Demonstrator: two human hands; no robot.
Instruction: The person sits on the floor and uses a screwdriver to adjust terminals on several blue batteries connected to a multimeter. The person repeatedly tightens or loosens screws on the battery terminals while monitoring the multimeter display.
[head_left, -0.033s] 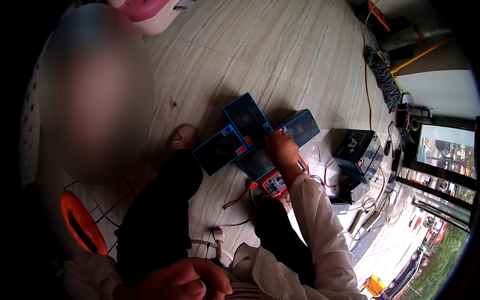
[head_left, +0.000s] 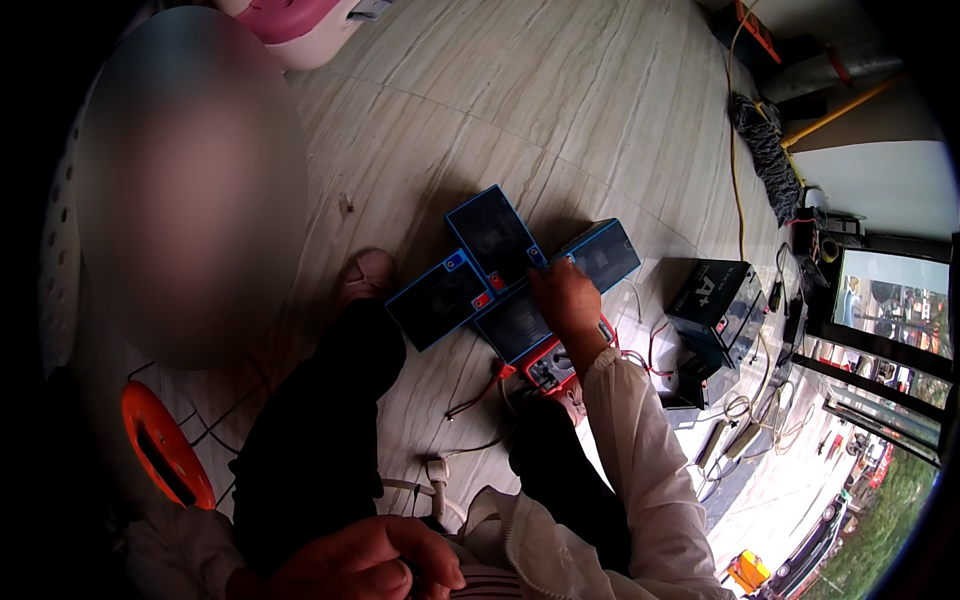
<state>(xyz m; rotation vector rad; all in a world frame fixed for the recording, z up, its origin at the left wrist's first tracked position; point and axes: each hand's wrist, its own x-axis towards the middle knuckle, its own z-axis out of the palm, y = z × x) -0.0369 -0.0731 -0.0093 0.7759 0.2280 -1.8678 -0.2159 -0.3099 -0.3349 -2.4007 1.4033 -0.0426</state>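
Several dark batteries with blue edges lie together on the floor: a far battery (head_left: pixel 490 230), a left battery (head_left: pixel 437 300), a near battery (head_left: pixel 513 325) and a right battery (head_left: pixel 608 250). My right hand (head_left: pixel 568 302) reaches over where the near and right ones meet, beside the far one's terminal end. Its fingers are bent and pressed together, and whatever they grip is hidden under them. Below my right wrist is a red-edged meter-like device (head_left: pixel 550 368), partly covered. My left hand (head_left: pixel 370 562) rests at my lap, loosely curled, thumb apart from the fingers, with nothing visible in it.
Larger black batteries (head_left: pixel 715 300) stand to the right, among cables (head_left: pixel 745 405). An orange round object (head_left: pixel 167 445) is at lower left. A red clip (head_left: pixel 505 371) with leads lies near my feet. Another person, blurred, is at far left. A grey mop head (head_left: pixel 765 150) lies at upper right.
My right hand has shifted very slightly, its fingertips dipping over a red terminal that showed before. The batteries and my left hand look unmoved.
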